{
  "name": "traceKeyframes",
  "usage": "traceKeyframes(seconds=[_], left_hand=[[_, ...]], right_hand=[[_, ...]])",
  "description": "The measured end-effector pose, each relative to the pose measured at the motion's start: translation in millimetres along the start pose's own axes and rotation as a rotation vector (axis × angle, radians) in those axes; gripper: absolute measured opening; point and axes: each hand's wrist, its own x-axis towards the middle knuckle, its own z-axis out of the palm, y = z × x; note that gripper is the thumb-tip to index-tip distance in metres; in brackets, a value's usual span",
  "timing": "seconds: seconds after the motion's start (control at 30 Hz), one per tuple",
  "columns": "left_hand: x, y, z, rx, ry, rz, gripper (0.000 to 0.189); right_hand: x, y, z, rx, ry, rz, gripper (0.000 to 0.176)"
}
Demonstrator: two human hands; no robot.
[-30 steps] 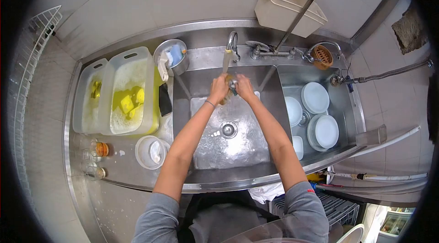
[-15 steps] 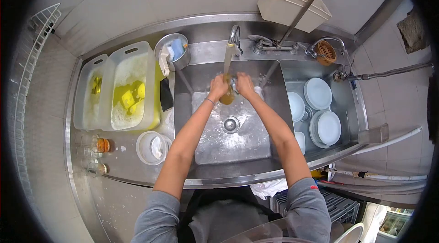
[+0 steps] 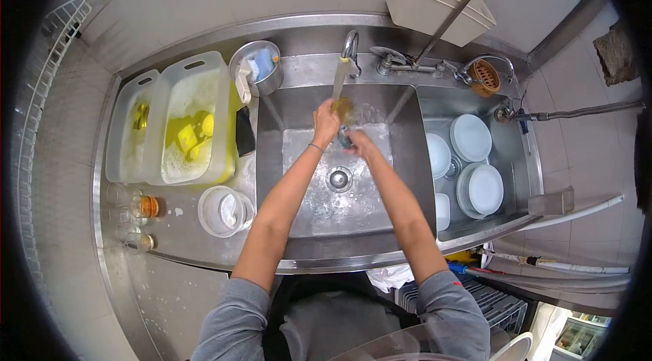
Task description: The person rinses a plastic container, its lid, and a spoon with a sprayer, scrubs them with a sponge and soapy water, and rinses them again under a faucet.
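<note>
My left hand (image 3: pixel 326 123) is closed around an amber-brown, glossy object (image 3: pixel 343 110) under the tap hose, in the middle sink (image 3: pixel 407 211). Its exact kind is blurred by the water and motion. Close below it, my right hand (image 3: pixel 360 143) has curled fingers around a small dark grey-blue thing (image 3: pixel 344 137), too smeared to name. A short translucent hose (image 3: pixel 339 79) hangs from the curved tap (image 3: pixel 351 45) just above my left hand. The round drain strainer (image 3: pixel 339 179) sits in the sink floor, nearer to me than both hands.
White plates (image 3: pixel 486 189) are stacked in the right sink. Two tubs of yellowish soapy water (image 3: pixel 221 150) stand left, with sponges (image 3: pixel 187 138) in one. Around them are a metal pot (image 3: pixel 272 82), a white bucket (image 3: pixel 210 222) and several glass jars (image 3: pixel 145 206). Beige bins (image 3: pixel 435 4) are behind.
The amber object has moved up, away from me, and stays with my left hand. My right hand has come down, nearer to me, with the dark thing at its fingers.
</note>
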Motion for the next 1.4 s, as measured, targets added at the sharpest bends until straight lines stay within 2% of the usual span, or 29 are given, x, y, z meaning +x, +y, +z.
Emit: traceKeyframes(seconds=[0.03, 0.13, 0.23, 0.27, 0.37, 0.4, 0.5, 0.53, 0.57, 0.63, 0.67, 0.7, 0.77, 0.8, 0.87, 0.9, 0.93, 1.0, 1.03, 1.07, 1.13, 1.17, 1.2, 1.27, 1.3, 1.37, 1.4], left_hand=[[-0.1, -3.0, 3.0, -0.039, 0.017, -0.008, 0.023], [-3.8, -9.2, 8.8, -0.03, 0.04, -0.061, 0.023], [6.1, -22.6, 2.9, -0.034, 0.1, -0.076, 0.022], [11.1, -27.7, -5.3, -0.043, 0.126, -0.075, 0.022], [23.2, -37.2, -15.0, 0.078, 0.094, -0.121, 0.022], [24.8, -43.1, -11.5, 0.026, 0.042, -0.166, 0.018], [21.7, -47.5, 6.2, -0.298, -0.181, -0.369, 0.022], [24.9, -43.6, 3.3, -0.466, -0.47, -0.414, 0.029], [27.1, -27.0, -1.9, -0.546, -0.504, -0.541, 0.031], [28.7, -1.5, -13.2, -0.704, -0.562, -0.803, 0.035], [36.5, -3.9, -13.5, -0.68, -0.671, -0.804, 0.04], [43.2, -6.4, -12.7, -0.645, -0.69, -0.736, 0.04], [39.5, -1.1, -8.6, -0.577, -0.733, -0.618, 0.039], [39.2, 2.3, -7.3, -0.478, -0.706, -0.604, 0.047], [37.1, -11.7, 18.1, -0.008, -0.469, -0.406, 0.055], [35.1, -24.7, 28.5, 0.221, -0.344, -0.306, 0.06], [33.7, -36.5, 29.9, 0.4, -0.326, -0.26, 0.07], [20.0, -24.9, 13.2, 0.434, -0.093, -0.435, 0.068], [15.1, -22.5, 3.0, 0.449, 0.022, -0.525, 0.066], [30.0, -53.9, -7.5, 0.272, -0.123, -0.468, 0.054], [41.6, -94.4, 2.5, -0.144, -0.172, -0.517, 0.042], [44.1, -103.3, 3.8, -0.352, -0.197, -0.533, 0.037], [42.9, -88.6, -5.1, -0.451, -0.242, -0.558, 0.033], [30.9, -41.9, -30.4, -0.651, -0.333, -0.61, 0.026], [27.9, -40.4, -33.7, -0.651, -0.353, -0.612, 0.024], [26.8, -38.9, -38.8, -0.647, -0.396, -0.606, 0.02], [24.4, -40.1, -39.8, -0.715, -0.336, -0.607, 0.02]], right_hand=[[9.6, 12.6, -1.3, 0.136, -0.118, 0.114, 0.025], [6.9, 34.2, 17.3, 0.578, -0.346, 0.166, 0.024], [-26.4, 38.1, 18.0, 0.672, -0.495, 0.174, 0.022], [-39.9, 40.9, 15.0, 0.576, -0.386, 0.156, 0.022], [-58.2, 39.6, -5.6, 0.282, -0.098, -0.166, 0.024], [-48.7, 36.9, -13.3, 0.298, -0.037, -0.273, 0.038], [-59.8, -1.1, 8.8, 0.14, -0.018, -0.584, 0.059], [-52.9, -2.4, 14.0, -0.071, -0.028, -0.65, 0.065], [-44.0, -6.2, 21.1, -0.287, -0.041, -0.717, 0.071], [-38.9, -11.1, 24.6, -0.423, -0.102, -0.745, 0.078], [-47.8, -23.3, 25.6, -0.346, -0.15, -0.718, 0.078], [-56.2, -35.2, 28.6, -0.269, -0.198, -0.689, 0.079], [-44.8, -37.8, 27.8, -0.154, -0.026, -0.666, 0.056], [-39.8, -37.9, 29.2, -0.101, 0.074, -0.679, 0.047], [-42.5, -40.9, 40.0, 0.097, 0.223, -0.674, 0.032], [-43.1, -39.4, 42.9, 0.208, 0.219, -0.65, 0.032], [-42.1, -38.1, 43.8, 0.319, 0.216, -0.625, 0.032], [-44.7, -36.8, 41.5, 0.42, 0.244, -0.551, 0.035], [-38.6, -32.9, 34.7, 0.498, 0.16, -0.507, 0.038], [-26.4, -25.0, 25.0, 0.578, 0.074, -0.459, 0.042], [-32.9, -24.9, 27.6, 0.629, -0.058, -0.375, 0.048], [-59.3, -33.5, 34.1, 0.597, -0.099, -0.342, 0.051], [-76.0, -38.4, 38.3, 0.563, -0.14, -0.31, 0.055], [-49.4, -15.0, 24.8, 0.345, 0.047, -0.333, 0.052], [-31.2, -1.0, 19.4, 0.236, 0.138, -0.345, 0.05], [-10.7, 16.4, 19.6, -0.015, 0.451, -0.504, 0.048], [-1.7, 23.3, 18.1, -0.145, 0.61, -0.58, 0.047]])
